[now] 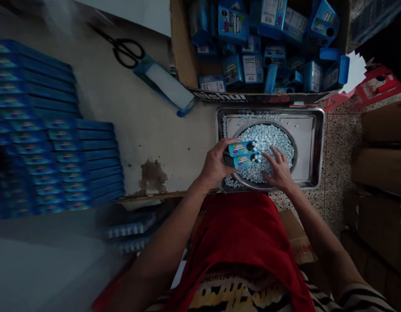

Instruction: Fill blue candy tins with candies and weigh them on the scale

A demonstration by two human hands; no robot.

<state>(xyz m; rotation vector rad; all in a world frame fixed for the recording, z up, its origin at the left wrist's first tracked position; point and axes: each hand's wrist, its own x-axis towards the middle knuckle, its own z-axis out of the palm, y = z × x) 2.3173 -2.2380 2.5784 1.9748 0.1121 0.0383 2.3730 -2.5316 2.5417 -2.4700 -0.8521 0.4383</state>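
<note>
My left hand grips two small blue candy boxes side by side, tilted over a round metal bowl. Small pale-blue and white candies fill the bowl, and a few sit at the dark openings of the boxes. Over the candies my right hand spreads its fingers, with the fingertips at or just above the pile; nothing shows in its grasp. Under the bowl is a metal tray, with loose candies scattered along its left and back edges.
A cardboard box of blue candy boxes stands behind the tray. Black scissors and a flattened blue carton lie on the table. Stacked blue packs stand at left. Brown cartons and a red stool are at right.
</note>
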